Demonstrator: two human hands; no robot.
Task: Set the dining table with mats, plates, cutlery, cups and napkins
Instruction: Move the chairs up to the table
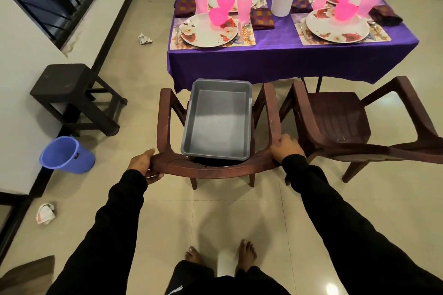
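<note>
Both hands, left hand (141,161) & right hand (285,147), clamped on chair (211,171) backrest w/ empty grey tub (219,120) on seat, prob. to shift it, as table (287,55) stood fully laid w/ mats, plates, cups.

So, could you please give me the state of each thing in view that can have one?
Left hand: grips the chair's back.
Right hand: grips the chair's back.
Chair: upright, tub on its seat.
Tub: empty, open side up.
Table: set, four places laid.
Near plates: each with a pink bowl on it.
Tumblers: upright.
Bucket: on the floor, tilted.
</note>
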